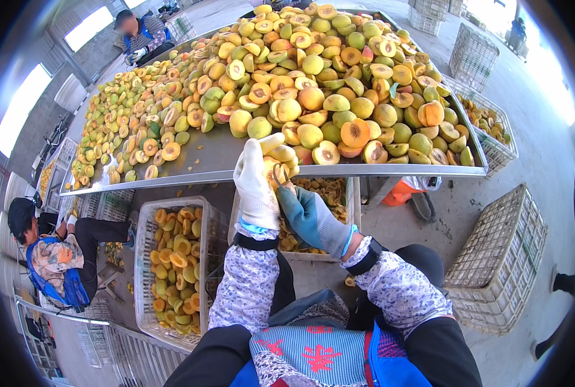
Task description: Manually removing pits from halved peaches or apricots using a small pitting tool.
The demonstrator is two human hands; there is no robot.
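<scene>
My left hand [255, 181], in a white glove, grips a halved peach-like fruit [270, 169] just in front of the metal table's near rim [394, 170]. My right hand [314, 215], in a grey glove with a blue coated palm, holds a small curved pitting tool [281, 174] against the cut face. Fingers hide its handle and part of the fruit. Beyond my hands a large heap of halved fruit [311, 96] covers much of the table, many halves with brown pits or pit cavities showing.
Left of my legs stands a white plastic crate [142, 271] of hollowed halves. Under the table, another crate [356, 203] holds scraps. A slatted crate [498, 261] is at right, near an orange bag [399, 192]. One person [58, 261] sits at left, another [145, 36] beyond the table.
</scene>
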